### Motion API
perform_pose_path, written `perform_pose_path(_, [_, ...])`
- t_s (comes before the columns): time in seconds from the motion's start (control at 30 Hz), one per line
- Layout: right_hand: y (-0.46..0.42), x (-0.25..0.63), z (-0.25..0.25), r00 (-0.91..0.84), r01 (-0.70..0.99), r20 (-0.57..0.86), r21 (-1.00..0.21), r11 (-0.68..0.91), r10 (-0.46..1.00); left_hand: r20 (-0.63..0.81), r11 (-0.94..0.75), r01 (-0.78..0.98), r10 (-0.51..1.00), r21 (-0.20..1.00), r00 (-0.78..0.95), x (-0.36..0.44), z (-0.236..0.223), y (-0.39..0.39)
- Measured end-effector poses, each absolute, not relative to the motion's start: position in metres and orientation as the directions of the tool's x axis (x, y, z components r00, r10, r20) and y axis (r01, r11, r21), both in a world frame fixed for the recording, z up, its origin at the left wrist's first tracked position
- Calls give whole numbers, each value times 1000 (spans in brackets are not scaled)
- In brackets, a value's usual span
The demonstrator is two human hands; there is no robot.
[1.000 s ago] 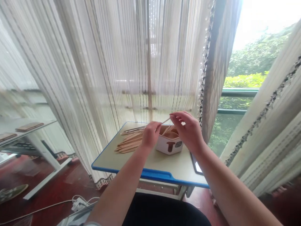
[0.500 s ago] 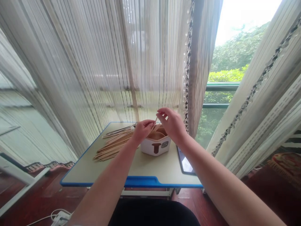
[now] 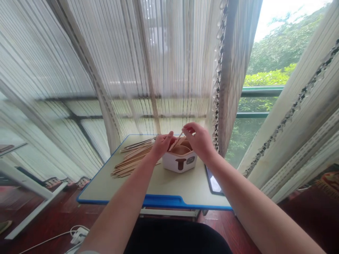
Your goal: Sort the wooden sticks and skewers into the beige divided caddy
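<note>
My right hand is above a white box with a brown print on its front, thumb and fingertips pinching the upper end of a thin wooden stick. That stick slants down toward the box opening. At the box's left rim is my left hand, its thumb raised apart from its curled fingers. Pale stick ends show beside those fingers; whether they touch is unclear. Brown curved dividers are visible inside the box. Left of it, a spread of bamboo sticks lies on the table, partly behind my left forearm.
The small pale table has a blue edge. A tablet lies at its right, partly under my right forearm. Sheer curtains hang right behind the table. A white power strip with cables is on the floor at the lower left.
My left thumb has lifted away from the stick. The right hand, still pinching it, has shifted slightly away from the left hand. The whole view has turned a little.
</note>
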State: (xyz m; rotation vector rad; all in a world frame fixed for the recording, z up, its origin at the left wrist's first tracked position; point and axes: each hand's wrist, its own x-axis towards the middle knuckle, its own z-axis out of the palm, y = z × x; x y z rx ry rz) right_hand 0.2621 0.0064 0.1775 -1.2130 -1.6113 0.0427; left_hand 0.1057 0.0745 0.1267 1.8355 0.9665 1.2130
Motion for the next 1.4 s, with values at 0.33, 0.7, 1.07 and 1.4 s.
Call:
perform_pose_path(0.33, [3,261,160,114,609,626,-657,444,771,389,-463,411,886,786,254,104,136,69])
perform_pose_path(0.7, [0,251,152,-26,578,557,-669,467,830,406,-483,401,874,778,266,98,130,68])
perform_pose_path(1.07, [-19,246,142,106,681,757,-528,508,645,641,-566,350,752,747,-152,71,108,44])
perform_pose_path(1.4, [-11,133,27,-423,669,568,-329,666,706,663,-256,920,748,296,-5,-37,15,24])
